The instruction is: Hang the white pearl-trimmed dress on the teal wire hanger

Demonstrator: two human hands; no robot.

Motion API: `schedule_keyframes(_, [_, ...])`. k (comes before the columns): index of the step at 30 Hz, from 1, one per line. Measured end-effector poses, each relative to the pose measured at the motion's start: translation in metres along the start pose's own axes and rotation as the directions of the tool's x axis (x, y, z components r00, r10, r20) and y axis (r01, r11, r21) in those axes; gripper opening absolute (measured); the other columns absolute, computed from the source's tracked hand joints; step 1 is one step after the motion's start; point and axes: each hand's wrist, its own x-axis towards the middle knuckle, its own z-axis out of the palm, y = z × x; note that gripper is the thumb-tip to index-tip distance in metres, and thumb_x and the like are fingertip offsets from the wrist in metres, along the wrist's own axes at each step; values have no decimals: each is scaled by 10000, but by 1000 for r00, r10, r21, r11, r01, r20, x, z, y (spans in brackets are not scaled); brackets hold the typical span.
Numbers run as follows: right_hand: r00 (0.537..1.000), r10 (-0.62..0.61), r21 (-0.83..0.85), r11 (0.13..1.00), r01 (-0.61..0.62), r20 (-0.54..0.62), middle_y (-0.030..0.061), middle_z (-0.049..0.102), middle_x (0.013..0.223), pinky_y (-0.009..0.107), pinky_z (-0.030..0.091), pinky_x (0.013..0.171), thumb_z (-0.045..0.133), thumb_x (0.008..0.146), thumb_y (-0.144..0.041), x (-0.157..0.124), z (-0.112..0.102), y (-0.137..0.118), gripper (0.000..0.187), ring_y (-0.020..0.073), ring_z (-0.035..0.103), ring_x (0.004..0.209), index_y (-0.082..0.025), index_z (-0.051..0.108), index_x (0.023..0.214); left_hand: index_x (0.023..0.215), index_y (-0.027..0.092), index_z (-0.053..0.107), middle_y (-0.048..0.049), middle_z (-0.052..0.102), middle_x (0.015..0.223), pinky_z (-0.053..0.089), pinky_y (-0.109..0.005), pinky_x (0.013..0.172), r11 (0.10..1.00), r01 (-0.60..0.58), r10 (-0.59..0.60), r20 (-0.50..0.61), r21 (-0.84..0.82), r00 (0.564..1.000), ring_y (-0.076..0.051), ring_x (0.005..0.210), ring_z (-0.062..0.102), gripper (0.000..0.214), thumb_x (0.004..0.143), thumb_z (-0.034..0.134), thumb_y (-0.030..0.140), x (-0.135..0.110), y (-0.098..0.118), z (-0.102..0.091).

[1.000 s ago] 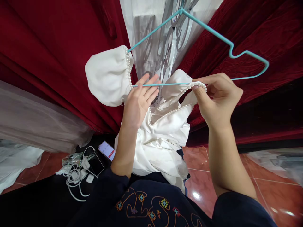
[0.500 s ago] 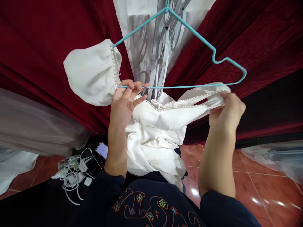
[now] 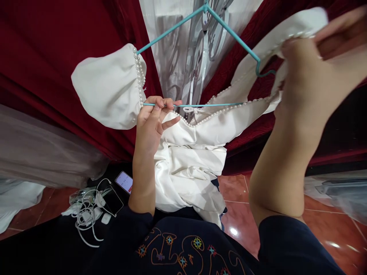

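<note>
A white dress with pearl-beaded edges lies bunched over my lap. Its left puffed sleeve hangs over one end of a light-blue hanger. My left hand pinches the hanger's bottom bar beside that sleeve, some fingers spread. On the other side, my right hand, blurred, grips the beaded shoulder part of the dress and stretches it up and around the hanger's right end. That end of the hanger is hidden behind the cloth and my hand. A small white bow sits at the neckline.
Dark red curtains hang behind, with a white ornate metal piece between them. At the lower left are a phone, a second dark-screened phone and tangled white cables. The floor is red tile.
My right hand has lifted up and to the right, drawing the dress's shoulder part over the hanger's right end. My left hand has stayed almost still on the bar.
</note>
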Motion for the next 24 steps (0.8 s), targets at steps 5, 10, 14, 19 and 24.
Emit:
schedule_keyframes(5, [996,10,-35,999,-7,89,7,587,731,316,468,589,755,859,-444,-51,7,-23,235,128,595,683,-243,633,865,927,237,563,-57,634,1018,657,-244,765,1000,-4,5,-32,11,999,-270,1248,678,253,961,727,426,0,-2,0])
schedule_keyframes(10, [992,59,-15,998,-57,109,-41,478,597,266,315,509,857,771,-351,-46,6,-31,320,54,436,509,-207,575,721,937,235,570,-60,631,1016,656,-254,745,1000,-19,19,-18,-24,1000,-270,1239,683,205,986,690,394,2,-5,-1])
schedule_keyframes(14, [986,-143,304,939,163,-87,-43,458,693,241,312,477,772,810,-205,-27,37,-43,293,48,455,508,-220,486,752,934,239,554,-63,641,1029,662,-267,748,1000,-3,2,-33,-14,999,-276,1252,676,217,986,684,405,0,-8,2])
schedule_keyframes(19, [998,-58,477,877,59,-16,13,638,825,270,486,559,587,801,-104,-48,68,-65,190,104,593,617,-212,514,939,945,241,547,-57,649,1022,664,-231,693,999,-22,23,-24,36,999,-265,1256,672,246,978,681,445,-2,-10,3])
schedule_keyframes(24, [908,-323,179,942,283,266,32,674,1043,359,552,909,563,976,-241,-89,82,-62,77,170,663,1014,-251,625,1022,963,237,545,-68,667,1043,672,-253,706,1000,-15,15,-8,16,1000,-279,1275,665,261,959,709,440,-1,-10,2])
